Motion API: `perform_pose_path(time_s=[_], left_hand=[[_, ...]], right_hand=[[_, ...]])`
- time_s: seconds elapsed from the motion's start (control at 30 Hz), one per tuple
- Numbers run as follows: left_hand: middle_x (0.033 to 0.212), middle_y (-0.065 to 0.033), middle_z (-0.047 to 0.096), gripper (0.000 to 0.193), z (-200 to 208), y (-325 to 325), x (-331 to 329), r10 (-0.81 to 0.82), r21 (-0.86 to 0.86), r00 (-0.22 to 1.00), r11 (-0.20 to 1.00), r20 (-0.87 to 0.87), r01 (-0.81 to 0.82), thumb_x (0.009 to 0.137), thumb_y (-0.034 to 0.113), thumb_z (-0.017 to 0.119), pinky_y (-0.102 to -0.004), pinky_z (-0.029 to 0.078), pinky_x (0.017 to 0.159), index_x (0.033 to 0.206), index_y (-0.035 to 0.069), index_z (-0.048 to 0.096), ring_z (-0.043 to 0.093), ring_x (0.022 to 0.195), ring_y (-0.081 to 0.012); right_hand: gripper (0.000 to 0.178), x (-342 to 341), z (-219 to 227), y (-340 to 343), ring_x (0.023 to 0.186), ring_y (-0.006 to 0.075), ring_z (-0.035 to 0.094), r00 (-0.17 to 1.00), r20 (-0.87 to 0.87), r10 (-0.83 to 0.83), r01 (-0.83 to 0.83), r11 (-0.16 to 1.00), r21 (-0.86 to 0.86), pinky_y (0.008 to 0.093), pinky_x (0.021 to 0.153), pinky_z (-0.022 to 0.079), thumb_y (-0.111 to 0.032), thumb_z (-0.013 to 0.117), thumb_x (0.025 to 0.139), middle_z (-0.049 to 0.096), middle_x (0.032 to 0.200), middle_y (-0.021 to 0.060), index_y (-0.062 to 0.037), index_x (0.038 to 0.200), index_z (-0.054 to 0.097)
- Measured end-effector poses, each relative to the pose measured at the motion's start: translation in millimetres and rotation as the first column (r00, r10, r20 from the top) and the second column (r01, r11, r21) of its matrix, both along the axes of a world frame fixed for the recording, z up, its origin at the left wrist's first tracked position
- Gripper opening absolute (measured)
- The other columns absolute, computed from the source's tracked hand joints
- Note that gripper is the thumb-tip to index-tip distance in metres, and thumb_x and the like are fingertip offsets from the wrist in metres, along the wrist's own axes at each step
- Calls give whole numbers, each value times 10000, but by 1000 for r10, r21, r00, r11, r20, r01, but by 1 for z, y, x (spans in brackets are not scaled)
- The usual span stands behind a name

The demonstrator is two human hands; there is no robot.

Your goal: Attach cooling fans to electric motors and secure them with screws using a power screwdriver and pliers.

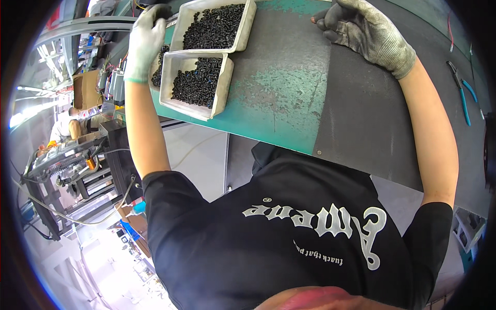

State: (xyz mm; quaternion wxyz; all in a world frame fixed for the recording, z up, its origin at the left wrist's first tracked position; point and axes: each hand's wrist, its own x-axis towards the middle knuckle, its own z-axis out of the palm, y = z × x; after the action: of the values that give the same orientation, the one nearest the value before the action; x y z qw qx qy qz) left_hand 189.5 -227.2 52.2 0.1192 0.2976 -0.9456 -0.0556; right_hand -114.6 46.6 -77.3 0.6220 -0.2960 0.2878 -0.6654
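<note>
Left hand (146, 44), eleven o'clock; right hand (364, 36), one o'clock: fingers partly hidden, grips can't be told. White bins (222, 89) of black parts (196, 85) at eleven, farther one cropped; worktop (279, 77) room, twelve.

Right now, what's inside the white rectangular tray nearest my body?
That white rectangular tray holds a heap of small black pieces; part of its pale interior shows. Whatever lies beneath the heap is covered.
</note>
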Motion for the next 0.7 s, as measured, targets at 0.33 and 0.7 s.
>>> perform_pose_path(time_s=[0.33,0.7], left_hand=[[835,-40,618,216,-40,226,-59,-716,219,591,551,-370,805,580,236,656,-396,472,689,778,149,659,584,771,-260],[735,-93,596,173,-10,107,138,391,322,344,916,-854,-241,857,113,508,-311,466,647,807,-13,615,571,685,-199]], right_hand=[[456,-20,15,8,1053,244,649,985,119,128,-138,987,79,366,925,520,-336,391,1016,624,1220,210,35,1182,598],[317,-14,44,-7,1005,244,640,996,-37,-76,80,990,116,374,805,505,-300,526,958,674,1084,133,-29,1066,651]])
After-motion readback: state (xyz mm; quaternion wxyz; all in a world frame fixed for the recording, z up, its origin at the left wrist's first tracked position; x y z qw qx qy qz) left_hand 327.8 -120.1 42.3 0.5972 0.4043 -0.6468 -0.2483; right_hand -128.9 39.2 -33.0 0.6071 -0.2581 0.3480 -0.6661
